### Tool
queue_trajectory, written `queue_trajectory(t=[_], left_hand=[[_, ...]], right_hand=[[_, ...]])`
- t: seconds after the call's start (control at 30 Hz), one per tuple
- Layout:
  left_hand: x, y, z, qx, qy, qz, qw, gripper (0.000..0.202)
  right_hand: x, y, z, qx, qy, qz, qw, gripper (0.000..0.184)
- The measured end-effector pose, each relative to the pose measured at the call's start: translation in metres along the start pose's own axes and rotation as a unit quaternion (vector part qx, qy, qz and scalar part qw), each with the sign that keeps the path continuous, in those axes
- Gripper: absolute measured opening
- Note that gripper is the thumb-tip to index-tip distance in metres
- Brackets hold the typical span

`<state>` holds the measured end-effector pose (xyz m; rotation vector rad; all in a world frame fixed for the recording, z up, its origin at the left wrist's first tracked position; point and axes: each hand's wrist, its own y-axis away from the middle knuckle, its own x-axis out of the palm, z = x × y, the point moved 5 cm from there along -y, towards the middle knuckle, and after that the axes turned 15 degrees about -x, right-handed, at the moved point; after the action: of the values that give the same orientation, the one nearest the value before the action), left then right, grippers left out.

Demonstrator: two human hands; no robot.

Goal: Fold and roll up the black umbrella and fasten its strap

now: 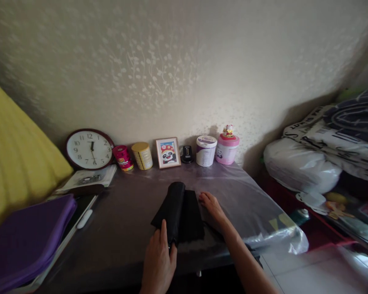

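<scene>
A black bundle of soft, cloth-like material (173,208) lies near the front of the table, its left part rolled into a thick tube and a flat flap (192,216) spread to the right. I cannot make out exactly what it is. My left hand (160,255) grips the near end of the rolled part, index finger along its side and thumb at the end. Just right of the flap rests my right hand (212,208), palm down, fingers stretched forward over the tabletop. Something dark shows partly beneath its wrist.
Along the wall stand a clock (90,149), a pink tin (123,158), a yellow tin (142,156), a panda picture frame (168,152) and two tubs. Purple folded material (33,237) lies left on the plastic-covered table (125,220). Bags and bedding (303,163) are piled at right.
</scene>
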<state>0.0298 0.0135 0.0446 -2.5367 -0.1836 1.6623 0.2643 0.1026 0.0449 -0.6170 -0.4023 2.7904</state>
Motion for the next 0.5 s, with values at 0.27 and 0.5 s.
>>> queue_trajectory(t=[0.27, 0.5], left_hand=[[-0.003, 0.0, -0.003, 0.004, -0.022, 0.011, 1.0, 0.057], [-0.004, -0.001, -0.004, -0.003, -0.041, 0.026, 0.999, 0.055]], right_hand=[[0.016, 0.018, 0.041, 0.045, -0.219, 0.029, 0.974, 0.031], [0.03, 0.015, 0.04, 0.106, -0.186, 0.054, 0.975, 0.031]])
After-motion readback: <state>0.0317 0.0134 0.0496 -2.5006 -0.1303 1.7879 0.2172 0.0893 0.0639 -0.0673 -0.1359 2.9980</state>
